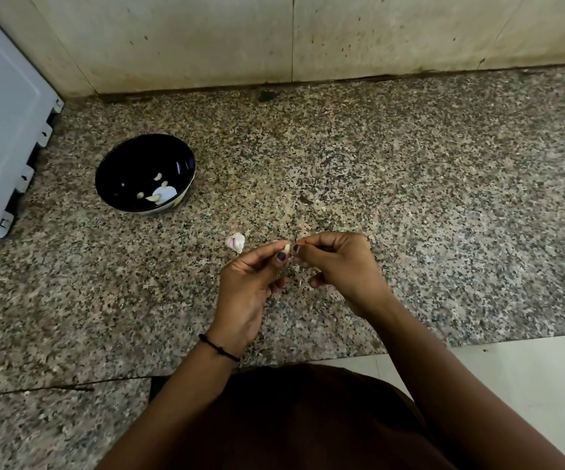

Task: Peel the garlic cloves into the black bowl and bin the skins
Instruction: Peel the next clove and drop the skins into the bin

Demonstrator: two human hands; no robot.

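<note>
You're mid-peel, left hand (250, 276) pinching the garlic clove (287, 248) while your right hand (338, 266) nips at its skin, so next strip it clean, drop it in the black bowl (128, 161) at ten o'clock, then bin the loose skin (236, 242) at eleven.

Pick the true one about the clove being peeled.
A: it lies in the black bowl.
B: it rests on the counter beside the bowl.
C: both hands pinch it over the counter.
C: the clove sits pinched between the fingertips of the left hand and the right hand, well apart from the bowl.
</note>
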